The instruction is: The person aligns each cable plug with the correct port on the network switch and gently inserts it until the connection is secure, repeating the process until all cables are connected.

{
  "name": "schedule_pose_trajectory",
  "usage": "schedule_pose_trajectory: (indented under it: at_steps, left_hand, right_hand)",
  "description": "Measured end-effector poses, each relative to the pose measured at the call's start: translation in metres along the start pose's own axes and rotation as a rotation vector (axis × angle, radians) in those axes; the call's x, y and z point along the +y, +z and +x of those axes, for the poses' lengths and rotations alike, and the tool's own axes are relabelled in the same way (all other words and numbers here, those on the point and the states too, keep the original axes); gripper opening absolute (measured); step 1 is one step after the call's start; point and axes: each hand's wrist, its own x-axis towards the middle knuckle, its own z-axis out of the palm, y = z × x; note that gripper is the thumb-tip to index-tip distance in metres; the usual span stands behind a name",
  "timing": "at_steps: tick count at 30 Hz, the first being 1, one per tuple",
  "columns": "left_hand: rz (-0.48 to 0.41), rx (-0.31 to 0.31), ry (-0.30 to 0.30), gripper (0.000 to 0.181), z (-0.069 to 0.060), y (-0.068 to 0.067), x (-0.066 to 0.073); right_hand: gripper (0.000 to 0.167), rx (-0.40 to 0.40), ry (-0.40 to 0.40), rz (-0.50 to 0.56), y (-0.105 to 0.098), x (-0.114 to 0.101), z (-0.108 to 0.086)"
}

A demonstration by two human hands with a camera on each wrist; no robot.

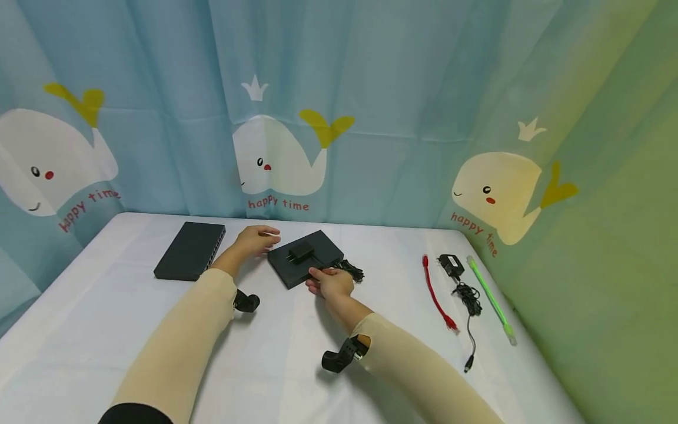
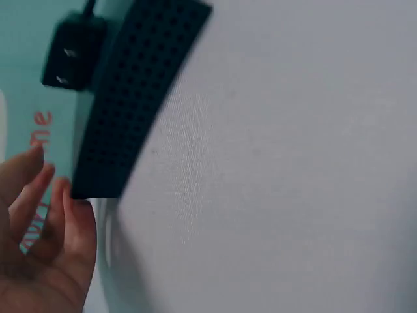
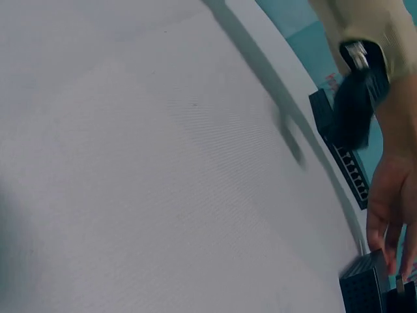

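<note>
the right hand (image 1: pixel 335 285) grips a black box (image 1: pixel 291 272) bearing an adapter (image 1: pixel 302 251).

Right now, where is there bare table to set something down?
Bare: between the coiled cord and the red cable; also on the near side of the left black box, left of the left sleeve. Crowded: around the middle black box, with left hand and right hand close in; and between red cable and green cable, where the corded adapter lies.
</note>
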Motion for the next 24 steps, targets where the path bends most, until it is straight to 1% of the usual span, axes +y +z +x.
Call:
schedule_pose_trajectory:
  at_steps: [1,2,6,8,11,14,17,21,24]
  left_hand:
    - [0.009,-0.011,0.019,0.042,0.002,0.000,0.000]
    - [0.027,-0.036,0.033,0.043,0.004,0.000,-0.001]
    - [0.164,-0.118,0.083,0.042,0.010,-0.001,-0.002]
    - [0.212,-0.148,0.103,0.041,0.012,-0.002,-0.001]
    - [0.262,-0.176,0.136,0.039,0.013,-0.003,0.002]
    - [0.284,-0.187,0.140,0.039,0.012,-0.003,0.004]
    - [0.286,-0.192,0.134,0.039,0.010,-0.002,0.003]
    - [0.233,-0.197,0.109,0.041,0.005,0.000,0.000]
    - [0.163,-0.193,0.070,0.042,-0.001,0.003,-0.003]
  right_hand:
    - [0.027,-0.002,0.000,0.004,0.001,0.000,0.000]
    - [0.028,-0.004,0.001,0.004,0.002,0.001,0.000]
    - [0.028,-0.011,-0.006,0.003,0.005,0.001,-0.001]
    - [0.027,-0.008,-0.011,0.003,0.007,0.001,-0.001]
    - [0.028,-0.002,-0.015,0.011,0.008,-0.001,0.000]
    - [0.030,0.002,-0.006,0.011,0.007,-0.002,0.002]
    - [0.029,0.004,0.006,-0.002,0.005,-0.003,0.005]
    - [0.026,-0.014,0.021,-0.035,0.000,-0.007,0.010]
    - [0.025,-0.052,0.028,-0.066,-0.005,-0.011,0.014]
